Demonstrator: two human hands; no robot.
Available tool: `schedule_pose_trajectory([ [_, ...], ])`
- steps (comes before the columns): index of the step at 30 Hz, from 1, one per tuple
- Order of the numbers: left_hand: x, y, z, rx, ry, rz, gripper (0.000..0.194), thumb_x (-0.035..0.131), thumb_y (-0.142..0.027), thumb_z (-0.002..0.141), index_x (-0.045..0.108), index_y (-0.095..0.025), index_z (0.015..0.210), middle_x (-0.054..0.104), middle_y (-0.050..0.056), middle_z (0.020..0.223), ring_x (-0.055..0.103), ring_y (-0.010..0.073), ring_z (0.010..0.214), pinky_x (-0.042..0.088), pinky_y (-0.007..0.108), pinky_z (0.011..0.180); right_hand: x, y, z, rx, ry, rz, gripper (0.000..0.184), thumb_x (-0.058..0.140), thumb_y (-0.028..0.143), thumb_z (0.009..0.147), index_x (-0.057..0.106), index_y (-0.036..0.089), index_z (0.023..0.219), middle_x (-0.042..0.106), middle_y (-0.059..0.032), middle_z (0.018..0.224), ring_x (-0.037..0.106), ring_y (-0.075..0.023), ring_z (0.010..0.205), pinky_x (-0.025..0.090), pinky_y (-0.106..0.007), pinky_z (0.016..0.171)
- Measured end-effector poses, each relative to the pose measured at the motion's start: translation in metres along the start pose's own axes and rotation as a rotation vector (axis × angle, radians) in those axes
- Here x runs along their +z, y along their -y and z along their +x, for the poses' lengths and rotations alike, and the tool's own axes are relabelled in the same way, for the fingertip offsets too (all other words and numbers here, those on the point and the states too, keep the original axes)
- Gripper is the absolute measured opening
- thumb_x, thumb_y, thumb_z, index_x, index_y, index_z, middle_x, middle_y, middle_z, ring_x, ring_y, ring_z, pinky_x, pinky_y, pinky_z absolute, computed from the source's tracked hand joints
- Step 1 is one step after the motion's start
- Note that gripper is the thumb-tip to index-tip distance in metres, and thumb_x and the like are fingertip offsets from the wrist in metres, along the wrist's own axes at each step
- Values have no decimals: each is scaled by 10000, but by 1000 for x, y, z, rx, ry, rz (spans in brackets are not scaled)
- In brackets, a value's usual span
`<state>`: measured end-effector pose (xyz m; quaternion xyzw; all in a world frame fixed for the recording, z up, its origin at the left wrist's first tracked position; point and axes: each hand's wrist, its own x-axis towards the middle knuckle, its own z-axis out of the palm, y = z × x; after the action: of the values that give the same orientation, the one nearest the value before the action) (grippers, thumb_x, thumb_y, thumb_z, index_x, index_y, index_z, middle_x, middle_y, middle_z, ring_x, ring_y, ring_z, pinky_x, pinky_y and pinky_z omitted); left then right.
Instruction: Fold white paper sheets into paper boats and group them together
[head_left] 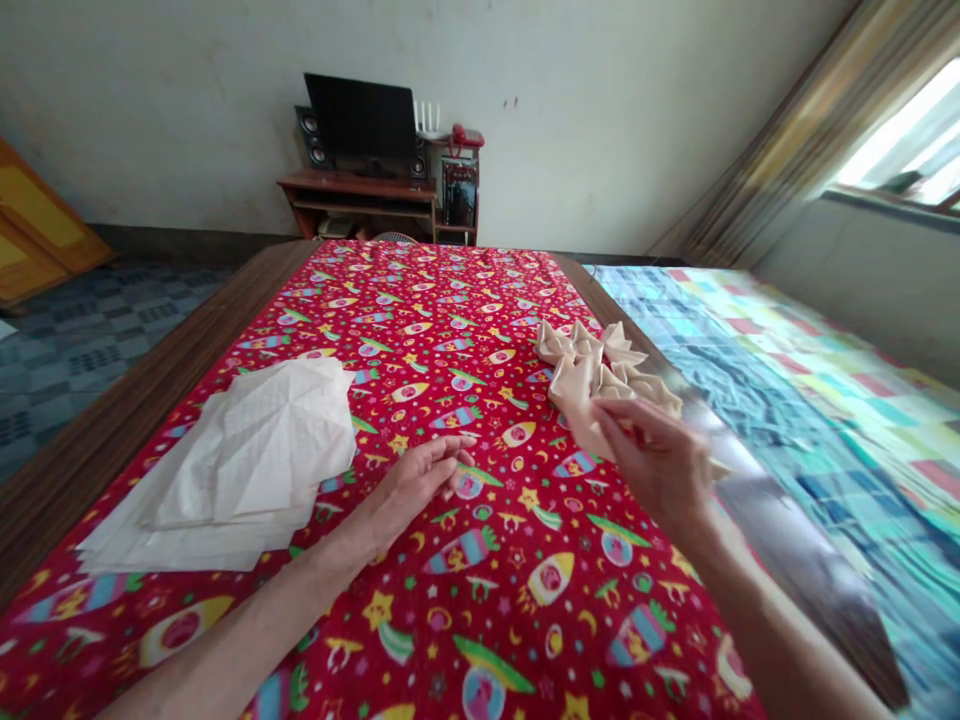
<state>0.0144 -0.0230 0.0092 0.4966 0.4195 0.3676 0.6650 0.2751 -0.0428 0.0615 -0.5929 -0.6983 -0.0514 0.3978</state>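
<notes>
The right hand [649, 465] is pinching the near end of a pleated cream paper [592, 375], which is rising above the far right of the red cloth [480, 330]. The left hand [409, 487] is held half-open over the cloth, empty and well apart from the right. White creased sheets [255, 450] are lying left on the tabletop [135, 430], with a bed [825, 430] stretching along the right.

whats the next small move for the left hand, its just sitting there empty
Probably bring the left hand across to steady the pleated paper: only the right hand holds it, its folds stick out loosely, and the left hand is open and free above the red cloth.
</notes>
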Motion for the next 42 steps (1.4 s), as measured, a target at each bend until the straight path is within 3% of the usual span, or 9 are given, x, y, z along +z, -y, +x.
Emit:
schedule_pose_trajectory([
  [2,0,0,1,-2,10,15,337,588,-315,766,616,-128,1046,578,23,840,438,61,559,347,211,541,-35,-32,10,107,-82,-176,175,596,319,809,722,219,877,689,-11,714,527,-104,516,400,-219,533],
  [6,-1,2,2,-30,21,24,346,587,-323,762,621,-112,1035,567,17,782,418,57,543,324,204,530,-84,-99,16,379,0,-377,225,650,362,729,748,204,856,686,-21,642,569,-136,543,370,-234,519],
  [8,0,1,2,-33,25,21,350,597,-329,757,626,-111,1029,563,15,767,413,58,542,326,207,535,-93,-123,13,418,113,-402,226,644,367,720,748,211,846,707,-23,697,591,-145,572,378,-243,550],
  [11,0,1,1,-23,18,24,345,604,-335,755,633,-114,1018,571,24,790,419,66,561,330,211,541,-92,-141,6,420,226,-383,224,619,361,741,746,207,844,715,-39,742,601,-161,617,374,-260,578],
  [20,-3,7,3,-4,25,37,335,595,-323,765,642,-119,1027,578,33,787,428,70,550,332,214,540,-79,-136,-1,399,306,-367,175,614,301,752,743,207,823,699,-61,697,585,-175,586,373,-289,585],
  [30,-2,3,2,-18,34,12,336,613,-333,754,651,-116,1007,580,29,763,428,67,551,335,212,544,-75,-101,-3,433,290,-416,176,607,291,722,735,185,777,692,-67,658,594,-180,572,367,-276,556],
  [35,-1,3,2,-19,34,-9,344,633,-349,740,657,-117,992,581,27,748,425,69,546,334,212,534,-72,-112,-5,510,219,-326,177,590,316,733,718,207,787,695,-55,673,607,-184,602,377,-271,547],
  [42,-5,9,3,19,50,74,342,585,-361,786,651,-126,1025,580,24,745,440,74,530,362,207,522,-66,-120,-15,540,151,-221,286,571,342,760,717,187,950,708,-69,712,594,-172,586,388,-271,537],
])
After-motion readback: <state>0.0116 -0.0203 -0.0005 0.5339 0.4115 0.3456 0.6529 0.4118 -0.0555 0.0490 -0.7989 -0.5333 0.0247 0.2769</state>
